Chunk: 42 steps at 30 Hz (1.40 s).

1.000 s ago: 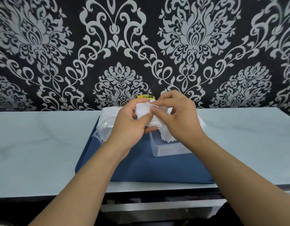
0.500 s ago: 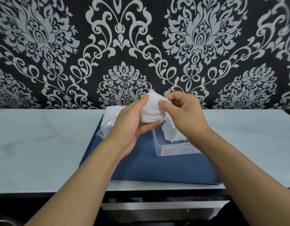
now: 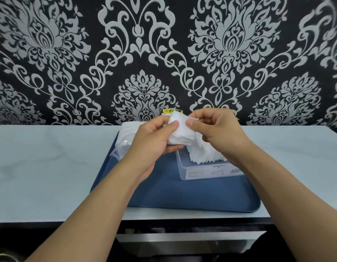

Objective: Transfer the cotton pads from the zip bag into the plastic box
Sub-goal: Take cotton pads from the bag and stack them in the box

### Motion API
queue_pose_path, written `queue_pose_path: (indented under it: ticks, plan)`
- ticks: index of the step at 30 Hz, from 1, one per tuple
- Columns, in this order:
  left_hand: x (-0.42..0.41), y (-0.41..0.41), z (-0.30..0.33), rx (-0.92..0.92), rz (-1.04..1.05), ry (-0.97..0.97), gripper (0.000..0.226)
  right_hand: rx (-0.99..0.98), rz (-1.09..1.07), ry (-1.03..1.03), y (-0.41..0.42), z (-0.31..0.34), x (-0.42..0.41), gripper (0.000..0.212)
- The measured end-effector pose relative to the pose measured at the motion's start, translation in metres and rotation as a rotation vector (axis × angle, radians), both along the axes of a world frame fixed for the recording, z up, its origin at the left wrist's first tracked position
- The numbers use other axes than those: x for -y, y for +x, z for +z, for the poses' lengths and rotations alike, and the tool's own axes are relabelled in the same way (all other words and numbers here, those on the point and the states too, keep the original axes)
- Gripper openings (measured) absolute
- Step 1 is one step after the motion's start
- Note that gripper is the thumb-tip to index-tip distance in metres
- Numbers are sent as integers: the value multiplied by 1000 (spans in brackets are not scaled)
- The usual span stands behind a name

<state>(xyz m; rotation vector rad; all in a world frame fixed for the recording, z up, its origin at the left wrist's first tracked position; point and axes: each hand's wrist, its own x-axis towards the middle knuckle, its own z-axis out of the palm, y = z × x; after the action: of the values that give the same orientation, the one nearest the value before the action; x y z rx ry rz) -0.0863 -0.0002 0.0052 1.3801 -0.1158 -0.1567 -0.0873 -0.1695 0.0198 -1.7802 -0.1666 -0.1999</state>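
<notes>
Both forearms enter from the near edge, bare, and converge toward the centre of the scene, the hands meeting at mid-height. Left hand [image 3: 154,138]: palm turned inward and to the right, fingers curled, thumb pressed down flat — clamped on a stack of cotton pads [image 3: 181,132] from the left side. Right hand [image 3: 217,129]: back facing up, wrist bent slightly down, thumb and forefinger pinching the same stack at its upper right edge; remaining fingers folded loosely beneath. The two thumbs lie just apart, facing one another across the stack's near face. Both wrists are raised, not resting.
</notes>
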Motion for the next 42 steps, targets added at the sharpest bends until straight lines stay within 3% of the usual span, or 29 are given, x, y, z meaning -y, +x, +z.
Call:
queue_pose_path:
  ticks: [11,33,42]
  plan:
    - [0,3,-1,25,36,86,14,-91,147,-110,-2,2,9,13]
    - [4,4,-5,29,-3,11,19,171,-66,-134,7,-16,-10,9]
    - [4,4,-5,16,-29,21,18,193,-95,-187,6,-14,-3,7]
